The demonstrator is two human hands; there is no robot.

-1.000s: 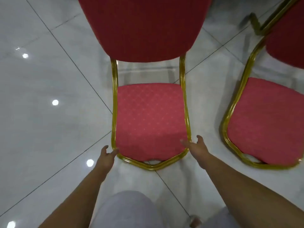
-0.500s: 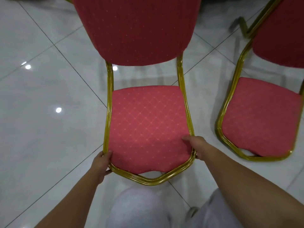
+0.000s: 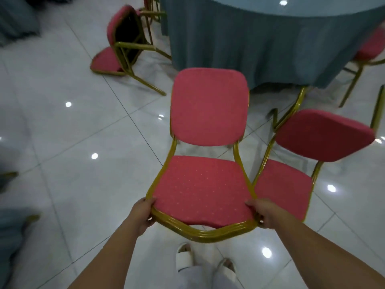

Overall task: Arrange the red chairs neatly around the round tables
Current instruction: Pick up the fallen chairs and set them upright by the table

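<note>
Gripping a red-cushioned chair with gold metal frame [image 3: 203, 189] by the front seat corners, both hands engaged.

Left hand [image 3: 141, 213]: fingers curled round the frame's front-left corner, thumb on the cushion edge. Right hand [image 3: 264, 213]: wrapped likewise round the front-right corner. The held chair occupies centre view, backrest toward 12 o'clock, near the round table draped in grey-blue cloth [image 3: 270, 38] at 1 o'clock. Second red chair [image 3: 320, 134]: 3 o'clock, angled, just beside the held chair's right side. Third red chair [image 3: 125, 38]: 11 o'clock, tipped over beside the cloth's edge. Fourth red chair [image 3: 370, 49]: 2 o'clock, against the table. White slippers [image 3: 184, 259]: 6 o'clock, on the glossy white tile floor [image 3: 62, 142].
</note>
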